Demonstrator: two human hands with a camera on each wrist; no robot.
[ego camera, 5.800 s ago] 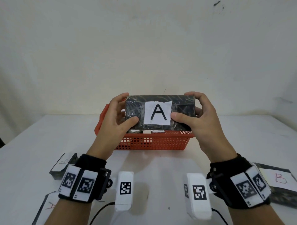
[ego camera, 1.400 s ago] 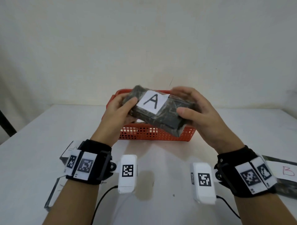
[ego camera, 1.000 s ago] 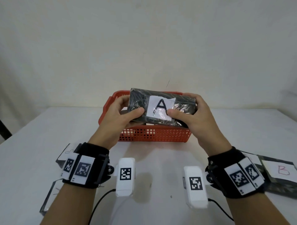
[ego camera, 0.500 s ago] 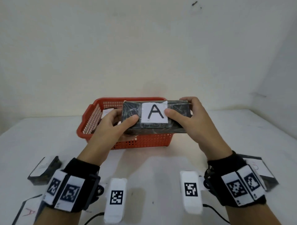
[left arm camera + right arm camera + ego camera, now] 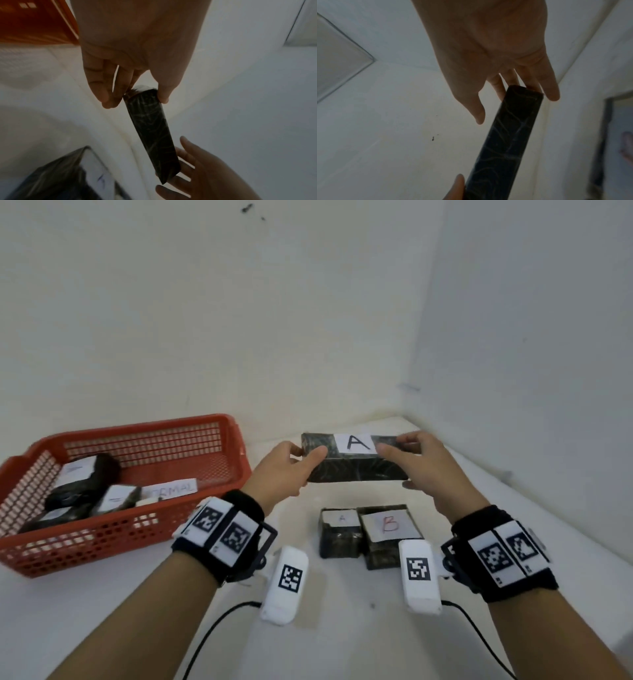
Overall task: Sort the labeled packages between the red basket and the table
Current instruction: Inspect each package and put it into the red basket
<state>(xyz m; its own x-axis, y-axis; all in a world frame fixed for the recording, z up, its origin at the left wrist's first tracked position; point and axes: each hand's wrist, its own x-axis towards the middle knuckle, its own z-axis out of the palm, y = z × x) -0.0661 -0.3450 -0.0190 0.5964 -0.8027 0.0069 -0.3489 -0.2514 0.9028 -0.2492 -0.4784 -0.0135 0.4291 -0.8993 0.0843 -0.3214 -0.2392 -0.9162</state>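
The left hand (image 5: 286,470) and the right hand (image 5: 428,465) each pinch one end of a dark package labelled A (image 5: 356,458), thumb in front and fingers behind, holding it level above the white table (image 5: 342,645) right of centre in the head view. Below it, two more packages, marked A (image 5: 339,532) and B (image 5: 388,529), lie side by side on the table. The red basket (image 5: 113,539) at the left of the frame holds several other dark packages.

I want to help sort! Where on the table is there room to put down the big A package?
Bare table lies under the held A package, between the red basket and the wall, beyond the small A package and B package. The basket itself is crowded.
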